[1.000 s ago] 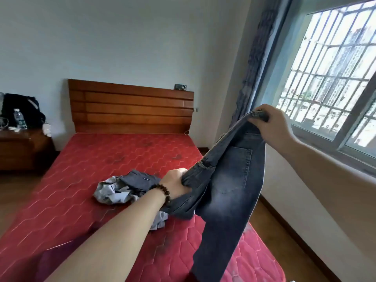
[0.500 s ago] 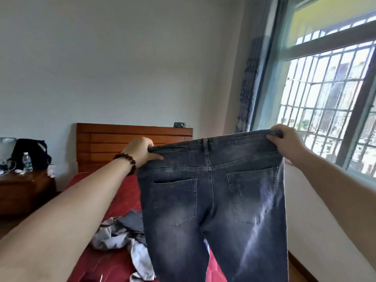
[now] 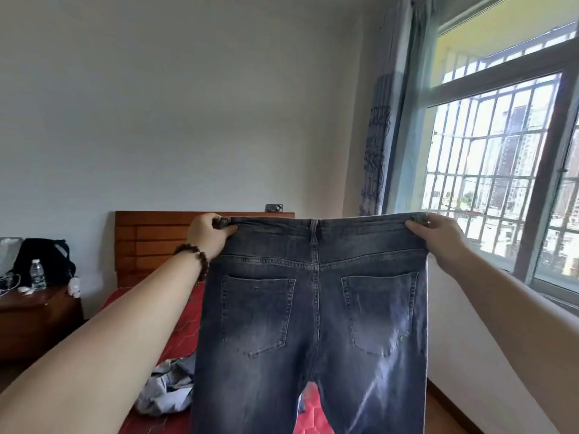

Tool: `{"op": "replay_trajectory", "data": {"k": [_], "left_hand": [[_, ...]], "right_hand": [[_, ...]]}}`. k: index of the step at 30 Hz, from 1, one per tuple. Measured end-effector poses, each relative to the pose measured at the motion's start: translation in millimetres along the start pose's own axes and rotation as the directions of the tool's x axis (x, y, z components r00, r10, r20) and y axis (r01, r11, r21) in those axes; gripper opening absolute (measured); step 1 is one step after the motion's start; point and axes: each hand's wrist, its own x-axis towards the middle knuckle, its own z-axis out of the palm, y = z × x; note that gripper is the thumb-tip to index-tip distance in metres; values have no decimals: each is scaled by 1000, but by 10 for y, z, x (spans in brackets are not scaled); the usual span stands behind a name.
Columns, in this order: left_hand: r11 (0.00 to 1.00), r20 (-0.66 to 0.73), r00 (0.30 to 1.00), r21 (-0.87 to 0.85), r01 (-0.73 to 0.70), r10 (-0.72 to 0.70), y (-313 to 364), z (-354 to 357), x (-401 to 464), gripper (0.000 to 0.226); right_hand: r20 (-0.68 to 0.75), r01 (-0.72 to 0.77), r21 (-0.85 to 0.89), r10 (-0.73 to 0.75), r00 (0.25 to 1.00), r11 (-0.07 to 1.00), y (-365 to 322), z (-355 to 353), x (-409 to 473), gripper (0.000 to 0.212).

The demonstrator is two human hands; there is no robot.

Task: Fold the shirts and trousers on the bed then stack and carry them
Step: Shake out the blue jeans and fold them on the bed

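Observation:
Dark grey-blue jeans [image 3: 316,324] hang spread out in front of me, back pockets facing me. My left hand [image 3: 208,234], with a bead bracelet at the wrist, pinches the left end of the waistband. My right hand [image 3: 438,234] pinches the right end at the same height. The legs drop out of view below. Behind the jeans, a crumpled grey garment [image 3: 167,388] lies on the red bed [image 3: 175,333]; part of it is hidden by the jeans.
A wooden headboard [image 3: 150,242] stands against the far wall. At left a dark nightstand [image 3: 34,321] holds a water bottle [image 3: 37,274] and a black bag [image 3: 40,261]. A barred window [image 3: 501,170] and curtain [image 3: 394,114] fill the right side.
Both hands have pulled the waistband apart and level, lifting the jeans higher; a second ago they hung bunched from my right hand. The view has tilted upward.

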Motion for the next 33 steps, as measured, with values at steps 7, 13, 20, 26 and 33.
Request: {"op": "replay_trajectory", "data": {"k": [7, 13, 20, 26, 33], "left_hand": [[993, 139, 984, -16, -114, 115, 620, 332, -264, 42], [977, 229, 972, -212, 6, 44, 1060, 645, -598, 56], [682, 610, 788, -542, 492, -83, 1056, 750, -660, 68], [719, 694, 720, -501, 483, 0, 1044, 730, -626, 49], [889, 610, 791, -385, 248, 43, 972, 679, -551, 26]], "right_hand": [[103, 42, -26, -39, 994, 999, -254, 602, -162, 11], [133, 8, -71, 1, 991, 997, -275, 1118, -358, 21], [288, 20, -4, -18, 958, 1000, -326, 1237, -619, 9], [639, -278, 208, 85, 764, 938, -400, 1159, -697, 20], [704, -298, 258, 32, 709, 919, -435, 1102, -733, 22]]}}
